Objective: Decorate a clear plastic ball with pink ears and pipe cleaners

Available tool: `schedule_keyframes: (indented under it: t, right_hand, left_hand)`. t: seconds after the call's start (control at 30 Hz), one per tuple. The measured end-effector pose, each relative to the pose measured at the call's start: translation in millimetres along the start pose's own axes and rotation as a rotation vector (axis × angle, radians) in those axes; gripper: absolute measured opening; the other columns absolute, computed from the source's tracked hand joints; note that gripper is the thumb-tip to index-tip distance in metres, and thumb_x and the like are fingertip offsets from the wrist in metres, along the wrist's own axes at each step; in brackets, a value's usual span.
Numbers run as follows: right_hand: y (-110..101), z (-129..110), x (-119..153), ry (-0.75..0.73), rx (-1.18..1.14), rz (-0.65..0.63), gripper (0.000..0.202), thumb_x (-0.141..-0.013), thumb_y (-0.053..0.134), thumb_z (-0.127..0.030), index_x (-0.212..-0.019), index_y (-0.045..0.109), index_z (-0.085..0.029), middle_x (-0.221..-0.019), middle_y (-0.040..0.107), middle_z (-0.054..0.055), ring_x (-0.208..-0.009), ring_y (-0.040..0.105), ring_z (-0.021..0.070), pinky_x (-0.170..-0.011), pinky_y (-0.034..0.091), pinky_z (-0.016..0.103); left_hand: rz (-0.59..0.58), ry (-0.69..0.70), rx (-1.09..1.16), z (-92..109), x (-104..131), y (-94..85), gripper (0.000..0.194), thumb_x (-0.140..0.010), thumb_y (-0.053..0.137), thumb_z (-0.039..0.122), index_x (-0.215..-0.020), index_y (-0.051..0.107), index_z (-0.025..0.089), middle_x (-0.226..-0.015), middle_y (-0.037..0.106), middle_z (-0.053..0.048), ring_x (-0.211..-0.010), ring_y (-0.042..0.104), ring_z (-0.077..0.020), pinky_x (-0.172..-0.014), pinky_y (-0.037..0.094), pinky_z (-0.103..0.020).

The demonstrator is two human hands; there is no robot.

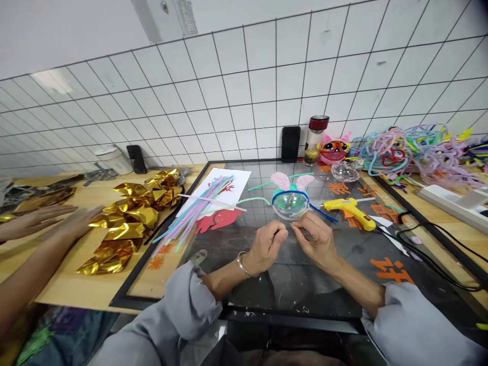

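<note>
My left hand (267, 246) is closed above the dark glass board, and what its fingers hold, if anything, is too small to tell. Close by on the right, my right hand (314, 239) has its thumb and fingertips pinched together; nothing can be made out between them. Just beyond both hands sits a clear round dome (290, 204) with green inside, two pink fuzzy ears and a blue pipe cleaner around its top. A pale green pipe cleaner (254, 199) reaches out from its left side. The yellow glue gun (349, 209) lies right of the dome.
Pipe cleaners (202, 206) lie over white paper (241, 179) and a red cutout (224, 219). Gold foil (125, 213) and another person's hands (41, 221) are left. At the back stand a phone (291, 144) and jar (314, 140); a tangled pile (412, 152), power strip (453, 203) and cables are right.
</note>
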State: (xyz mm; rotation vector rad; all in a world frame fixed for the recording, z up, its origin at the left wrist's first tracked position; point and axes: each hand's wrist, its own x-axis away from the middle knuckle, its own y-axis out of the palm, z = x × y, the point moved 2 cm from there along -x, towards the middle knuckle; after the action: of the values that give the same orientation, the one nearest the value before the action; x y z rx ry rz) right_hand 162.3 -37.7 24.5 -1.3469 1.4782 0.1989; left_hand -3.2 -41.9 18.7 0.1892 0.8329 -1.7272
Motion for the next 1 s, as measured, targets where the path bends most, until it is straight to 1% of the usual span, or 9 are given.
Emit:
schedule_keyframes:
  t: [0.2,0.33,0.4,0.57,0.73,0.8,0.87,0.93,1.0]
  right_hand:
    - [-0.2,-3.6,-2.4,0.066,-0.084,-0.055,0.015,-0.095,0.050,-0.021,-0.080,0.055,-0.023,-0.080,0.057,0.004,-0.078,0.058,0.0191,-0.069,0.047,0.032]
    - [0.0,-7.1,-4.5,0.093,-0.116,-0.127,0.023,-0.098,0.040,-0.022,-0.077,0.046,-0.025,-0.073,0.051,0.000,-0.067,0.052,0.0163,-0.062,0.042,0.030]
    - [0.5,-6.3,-4.0,0.093,-0.112,-0.130,0.026,-0.099,0.038,-0.024,-0.073,0.042,-0.025,-0.068,0.046,-0.001,-0.061,0.047,0.0152,-0.058,0.039,0.029]
    - [1.7,0.2,-1.1,0.109,-0.071,-0.088,0.036,-0.098,0.043,-0.029,-0.064,0.033,-0.025,-0.058,0.036,-0.004,-0.051,0.037,0.0127,-0.052,0.030,0.029]
    - [1.9,0.2,-2.0,0.132,-0.160,-0.110,0.029,-0.098,0.047,-0.031,-0.070,0.048,-0.024,-0.066,0.050,-0.001,-0.061,0.050,0.0144,-0.059,0.039,0.030]
    - [2.2,-1.1,-2.9,0.116,-0.197,-0.132,0.025,-0.097,0.050,-0.032,-0.073,0.052,-0.024,-0.071,0.055,0.001,-0.067,0.054,0.0163,-0.062,0.043,0.031]
    - [2.8,-2.3,-3.3,0.089,-0.214,-0.153,0.024,-0.096,0.052,-0.033,-0.074,0.054,-0.024,-0.073,0.057,0.002,-0.069,0.055,0.0177,-0.064,0.044,0.033]
    - [3.7,-2.9,-3.2,0.072,-0.226,-0.173,0.023,-0.096,0.053,-0.032,-0.075,0.055,-0.024,-0.074,0.058,0.003,-0.071,0.056,0.0187,-0.066,0.045,0.034]
    - [4.6,-3.1,-2.8,0.064,-0.238,-0.187,0.022,-0.096,0.053,-0.032,-0.076,0.056,-0.024,-0.076,0.060,0.004,-0.072,0.057,0.0192,-0.065,0.045,0.034]
  left_hand:
    - [-0.037,0.107,-0.128,0.1,-1.5,8.2,0.039,-0.102,0.032,0.035,-0.066,0.037,0.021,-0.059,0.036,0.005,-0.054,0.033,-0.0104,-0.056,0.029,-0.027]
    - [-0.050,0.163,-0.128,-1.0,-2.6,11.2,0.045,-0.103,0.032,0.042,-0.062,0.034,0.022,-0.056,0.033,0.006,-0.052,0.032,-0.0102,-0.055,0.028,-0.027]
    - [-0.080,0.154,-0.119,-2.5,-3.4,13.6,0.049,-0.103,0.031,0.048,-0.062,0.036,0.021,-0.057,0.035,0.005,-0.053,0.035,-0.0103,-0.055,0.030,-0.026]
    - [-0.047,0.095,-0.077,-8.6,-6.1,14.1,0.045,-0.101,0.037,0.056,-0.075,0.048,0.020,-0.068,0.049,0.002,-0.063,0.046,-0.0116,-0.063,0.041,-0.025]
    - [-0.077,0.203,-0.074,8.6,-7.6,9.3,0.046,-0.103,0.031,0.052,-0.082,0.054,0.018,-0.077,0.059,-0.003,-0.072,0.057,-0.0137,-0.069,0.047,-0.025]
    - [-0.144,0.234,-0.108,25.2,2.2,12.0,0.048,-0.103,0.031,0.052,-0.083,0.057,0.018,-0.075,0.061,-0.003,-0.070,0.058,-0.0130,-0.068,0.047,-0.024]
    - [-0.278,0.297,-0.157,43.1,25.4,22.1,0.046,-0.104,0.032,0.049,-0.084,0.061,0.019,-0.072,0.063,-0.002,-0.068,0.059,-0.0123,-0.065,0.047,-0.024]
    - [-0.421,0.378,-0.164,55.8,61.2,39.2,0.040,-0.103,0.040,0.045,-0.080,0.062,0.020,-0.070,0.064,-0.002,-0.065,0.059,-0.0122,-0.060,0.045,-0.025]
    - [-0.555,0.405,-0.119,57.4,102.7,60.1,0.034,-0.101,0.047,0.039,-0.077,0.062,0.020,-0.071,0.066,-0.002,-0.064,0.059,-0.0111,-0.055,0.044,-0.024]
